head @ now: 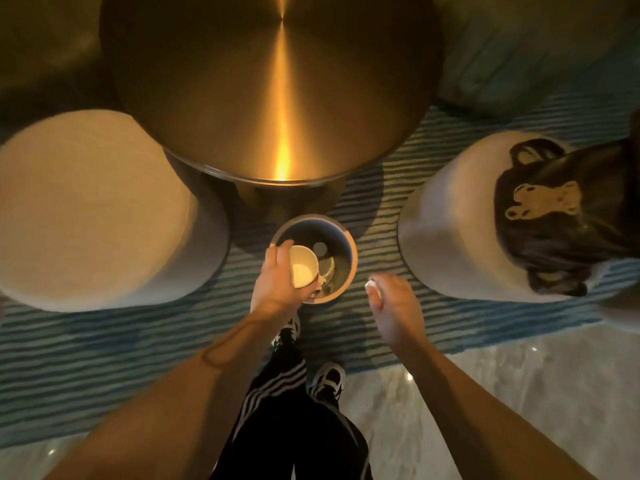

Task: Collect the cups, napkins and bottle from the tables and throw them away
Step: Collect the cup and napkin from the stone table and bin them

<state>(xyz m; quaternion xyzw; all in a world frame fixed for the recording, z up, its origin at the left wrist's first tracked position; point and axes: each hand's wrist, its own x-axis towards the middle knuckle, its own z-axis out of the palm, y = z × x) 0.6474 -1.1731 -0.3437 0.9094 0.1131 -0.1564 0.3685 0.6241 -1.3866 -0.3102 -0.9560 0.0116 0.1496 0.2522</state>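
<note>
A: Item, paper cup (304, 270): pale, empty as far as shows, tilted mouth-up toward the camera. Location: over the near-left rim of the round bin (348, 252), which stands on the striped rug (104, 358) by the near edge of the brass desk (277, 91).

B: Holder?

A: Left hand (277, 282), fingers curled round the cup's side. Right hand (394, 306) pinches a small white wad, likely a napkin (373, 286), to the right of the bin and outside its rim.

B: Risks?

A: The cup sits near the rim; let go there, it may strike the edge and roll onto the rug. The napkin, dropped from where it is, would miss. The bin already holds rubbish.
</note>
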